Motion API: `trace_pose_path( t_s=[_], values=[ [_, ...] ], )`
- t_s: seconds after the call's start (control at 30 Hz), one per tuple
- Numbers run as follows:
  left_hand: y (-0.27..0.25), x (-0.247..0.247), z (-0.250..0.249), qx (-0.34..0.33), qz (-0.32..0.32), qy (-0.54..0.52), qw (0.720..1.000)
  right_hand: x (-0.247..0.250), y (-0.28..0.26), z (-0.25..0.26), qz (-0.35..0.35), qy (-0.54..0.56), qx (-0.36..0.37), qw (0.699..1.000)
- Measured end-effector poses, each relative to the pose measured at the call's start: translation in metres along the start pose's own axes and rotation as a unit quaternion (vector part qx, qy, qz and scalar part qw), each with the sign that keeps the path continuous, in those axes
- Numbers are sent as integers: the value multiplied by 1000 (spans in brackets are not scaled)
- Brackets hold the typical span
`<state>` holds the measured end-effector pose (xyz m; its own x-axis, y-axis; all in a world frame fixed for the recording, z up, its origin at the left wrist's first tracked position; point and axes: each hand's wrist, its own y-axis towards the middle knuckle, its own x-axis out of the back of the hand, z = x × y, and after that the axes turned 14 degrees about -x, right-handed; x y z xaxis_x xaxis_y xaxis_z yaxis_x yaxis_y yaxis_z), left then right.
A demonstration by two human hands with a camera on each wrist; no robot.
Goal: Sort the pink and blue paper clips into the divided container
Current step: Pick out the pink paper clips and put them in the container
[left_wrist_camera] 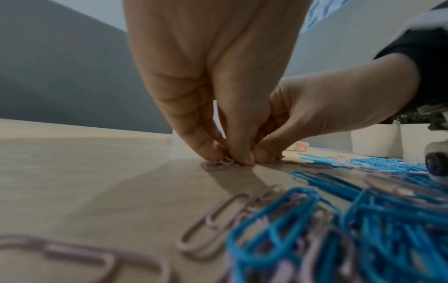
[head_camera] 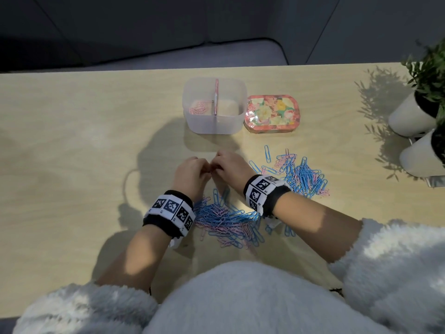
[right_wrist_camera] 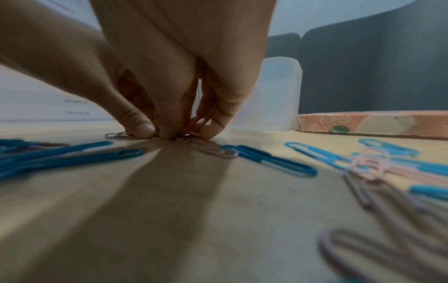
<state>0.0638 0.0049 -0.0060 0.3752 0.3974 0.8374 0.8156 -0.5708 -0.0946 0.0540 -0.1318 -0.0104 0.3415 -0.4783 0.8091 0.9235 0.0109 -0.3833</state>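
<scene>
Two hands meet fingertip to fingertip on the desk (head_camera: 96,131) in the head view, left hand (head_camera: 191,173) and right hand (head_camera: 230,168), fingers curled down onto a small cluster. Divided container (head_camera: 214,106) stands far of them; pink clips (head_camera: 198,108) lie in its left compartment, right compartment contents not discernible. Floral tin (head_camera: 272,114) sits just right of the container. Mixed pink and blue paper clips: one pile (head_camera: 228,218) near, between the wrists; second pile (head_camera: 301,175) to the right. White plant pots (head_camera: 409,116) at far right.

Left wrist view: left-hand fingertips (left_wrist_camera: 213,153) pinch pink clips (left_wrist_camera: 218,164) against the desk; right-hand thumb (left_wrist_camera: 266,151) touches beside them. Blue clips (left_wrist_camera: 315,220) blurred in the foreground.

Right wrist view: right-hand fingertips (right_wrist_camera: 169,132) press down on pink clips (right_wrist_camera: 215,150) at the desk surface; whether they are actually gripped, cannot tell. Container (right_wrist_camera: 271,95) and tin (right_wrist_camera: 375,122) behind, right.
</scene>
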Motion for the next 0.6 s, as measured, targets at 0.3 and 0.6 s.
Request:
trace_pose_path(
  t_s=[0.3,0.6],
  values=[
    [-1,1,3,-21,18,39,999,-4,-5,0,-20,-103,-4,994],
    [6,1,0,-73,123,195,970,90,28,36,-109,126,-25,986]
  ],
)
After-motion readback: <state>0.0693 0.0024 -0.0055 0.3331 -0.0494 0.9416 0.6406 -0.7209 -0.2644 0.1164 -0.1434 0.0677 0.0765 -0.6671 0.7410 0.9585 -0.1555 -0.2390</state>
